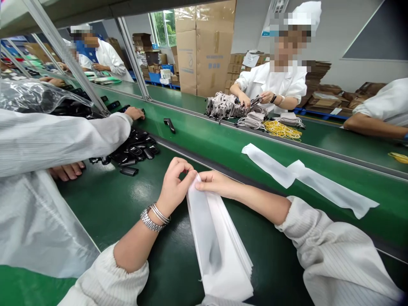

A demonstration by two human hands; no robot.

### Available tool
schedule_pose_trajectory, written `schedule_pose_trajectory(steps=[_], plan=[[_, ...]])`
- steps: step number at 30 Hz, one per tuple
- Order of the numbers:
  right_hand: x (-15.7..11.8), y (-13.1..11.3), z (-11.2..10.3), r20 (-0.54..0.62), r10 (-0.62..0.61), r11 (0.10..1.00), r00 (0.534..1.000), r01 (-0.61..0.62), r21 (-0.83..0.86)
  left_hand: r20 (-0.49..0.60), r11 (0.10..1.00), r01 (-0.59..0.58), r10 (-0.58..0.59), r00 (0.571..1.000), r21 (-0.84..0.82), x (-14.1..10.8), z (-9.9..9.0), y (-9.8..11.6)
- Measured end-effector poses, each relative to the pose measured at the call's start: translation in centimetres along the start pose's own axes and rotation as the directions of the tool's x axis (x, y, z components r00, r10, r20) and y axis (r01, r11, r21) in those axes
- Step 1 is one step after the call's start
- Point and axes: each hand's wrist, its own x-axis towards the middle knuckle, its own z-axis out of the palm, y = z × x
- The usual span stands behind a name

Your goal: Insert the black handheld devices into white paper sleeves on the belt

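A stack of long, thin white sleeves (228,255) lies on the dark green table, its narrow top end raised between my hands. My left hand (177,182), with a watch and bangles at the wrist, pinches the top edge of the sleeves between thumb and finger. From the right, my right hand (213,183) grips the same end, thumb in front. The top sleeve looks translucent, with a greyish shade inside near its lower end. Two similar white sleeves (321,187) lie partly overlapping on the green belt to the right.
Black plastic parts (137,148) are heaped at the left beside a co-worker's sleeve (60,136). One black part (169,125) lies on the belt. Across it, a person handles bundled cables (226,105) near yellow bands (282,129). A metal post (132,57) stands behind.
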Motion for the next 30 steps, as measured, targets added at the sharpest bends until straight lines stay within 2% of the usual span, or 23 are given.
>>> schedule_pose_trajectory(steps=[2,4,6,8,10,12,14,16,20,22,23,25,30], plan=[[0.0,-0.8,0.1,-0.008,0.014,0.992,1.0,-0.013,0.129,-0.002,1.0,0.01,-0.01,1.0,-0.007,0.0,0.0,-0.2],[-0.1,-2.2,-0.6,-0.164,-0.023,0.983,0.986,0.052,0.176,0.012,1.0,0.021,-0.021,1.0,0.014,0.1,0.0,-0.3],[-0.4,-3.9,-2.2,-0.383,-0.135,0.985,0.914,0.166,0.048,0.049,0.998,0.038,-0.041,0.998,0.057,0.0,0.1,-0.3],[-0.9,-5.3,-4.6,-0.531,-0.312,0.944,0.788,0.194,-0.267,0.106,0.992,0.053,-0.065,0.992,0.112,-0.1,0.2,-0.3],[-1.4,-5.9,-7.5,-0.571,-0.477,0.782,0.668,0.026,-0.623,0.165,0.986,0.051,-0.078,0.983,0.158,-0.2,0.4,-0.2],[-1.7,-5.6,-9.9,-0.543,-0.575,0.526,0.612,-0.231,-0.818,0.215,0.982,0.041,-0.082,0.973,0.186,-0.3,0.5,-0.3],[-1.5,-4.5,-11.2,-0.503,-0.599,0.322,0.624,-0.387,-0.864,0.247,0.98,0.032,-0.082,0.966,0.198,-0.3,0.6,-0.3],[-1.2,-3.1,-11.2,-0.471,-0.571,0.255,0.673,-0.4,-0.88,0.267,0.977,0.023,-0.08,0.96,0.21,-0.3,0.6,-0.3],[-0.2,-0.9,-9.5,-0.423,-0.415,0.354,0.805,-0.285,-0.891,0.287,0.976,0.0,-0.065,0.956,0.219,0.0,0.8,-0.3],[0.2,-0.3,-9.0,-0.359,-0.316,0.371,0.878,-0.234,-0.899,0.299,0.977,-0.019,-0.047,0.953,0.215,0.2,1.0,-0.5],[0.3,-0.1,-9.0,-0.339,-0.276,0.367,0.899,-0.227,-0.902,0.303,0.975,-0.028,-0.041,0.952,0.22,0.4,1.1,-0.7],[0.5,0.3,-9.3,-0.304,-0.261,0.349,0.916,-0.205,-0.915,0.314,0.971,-0.044,-0.034,0.949,0.237,0.6,1.2,-1.1],[0.5,0.7,-10.2,-0.289,-0.252,0.337,0.924,-0.196,-0.921,0.334,0.964,-0.048,-0.044,0.942,0.263,0.7,1.4,-2.2]])
